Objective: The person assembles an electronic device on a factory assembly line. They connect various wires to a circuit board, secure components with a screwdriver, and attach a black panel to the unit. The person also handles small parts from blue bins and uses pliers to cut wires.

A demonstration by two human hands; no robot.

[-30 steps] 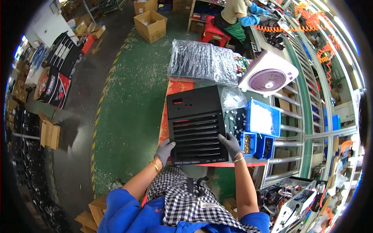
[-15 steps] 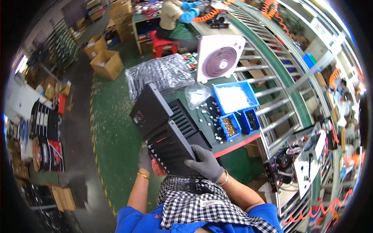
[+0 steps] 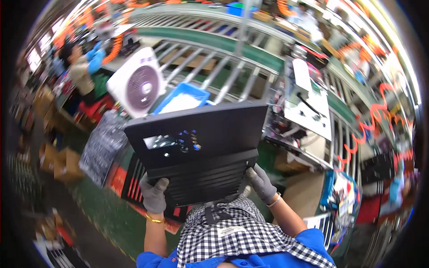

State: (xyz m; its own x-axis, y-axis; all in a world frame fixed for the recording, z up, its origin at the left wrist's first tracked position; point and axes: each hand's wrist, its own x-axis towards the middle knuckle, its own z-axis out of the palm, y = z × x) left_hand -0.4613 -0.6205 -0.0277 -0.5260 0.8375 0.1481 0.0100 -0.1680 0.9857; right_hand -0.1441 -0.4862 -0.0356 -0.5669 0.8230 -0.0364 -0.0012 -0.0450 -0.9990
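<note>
I hold a black bent panel (image 3: 228,127) up in front of me with both gloved hands. Its upper plate has a rectangular cutout and several small holes on the left; the lower part is ribbed. My left hand (image 3: 154,195) grips the lower left edge, thumb on the front. On the lower right edge, my right hand (image 3: 262,184) closes around the panel's side, its fingertips hidden behind. Both gloves are grey. Behind my left hand lies another black slotted panel (image 3: 134,176), with red showing through and beside it.
A white box fan (image 3: 144,85) and a blue bin (image 3: 194,94) of white pieces stand beyond the panel. Rollers of a conveyor (image 3: 230,80) run behind them. An opened unit with a white plate (image 3: 313,111) stands right. Plastic-wrapped stack (image 3: 102,145) and a seated person (image 3: 82,73) are left.
My view has swung right, so the fan and bins sit farther left. The panel, still in both hands, has turned from tilted to nearly level, its broad face toward me.
</note>
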